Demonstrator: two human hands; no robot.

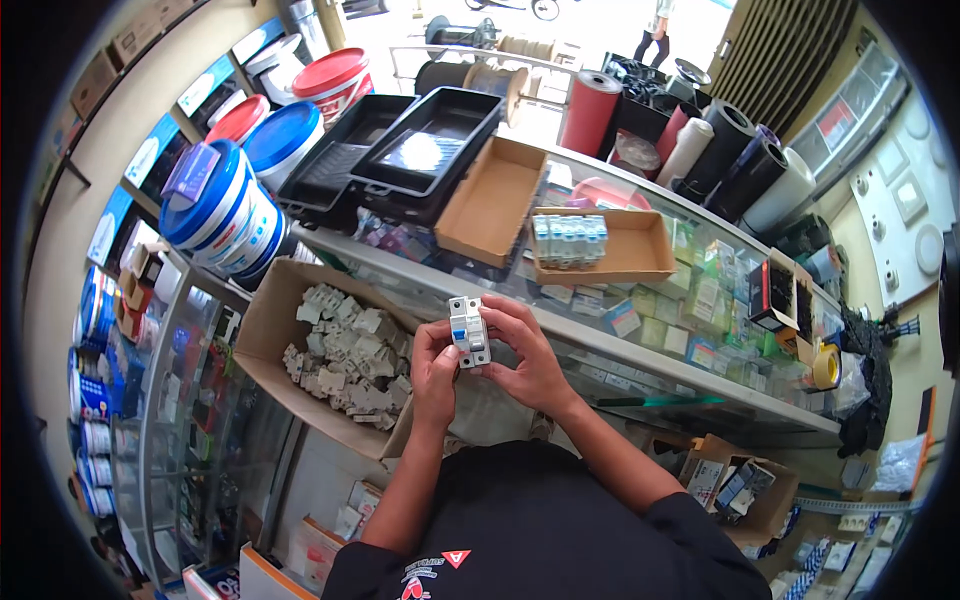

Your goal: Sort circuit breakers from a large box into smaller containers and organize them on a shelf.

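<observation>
Two white modular circuit breakers (469, 332), one with a blue toggle, are held side by side between my hands. My left hand (435, 367) grips their left side, thumb near the lower front. On the right side, the fingers and thumb of my right hand (523, 352) close around them. A large cardboard box (274, 330) to the left holds a heap of similar breakers (352, 352). Ahead on the glass counter, a shallow cardboard tray (637, 244) holds a row of breakers with blue toggles (570, 240) at its left end. Beside it lies an empty cardboard tray (491, 199).
The glass display counter's metal-framed edge (600, 341) runs just beyond my hands. Black paint trays (427, 150) and paint buckets (225, 210) stand at the upper left. Rolls of sheeting (720, 142) line the counter's far side. A person (658, 34) is outside.
</observation>
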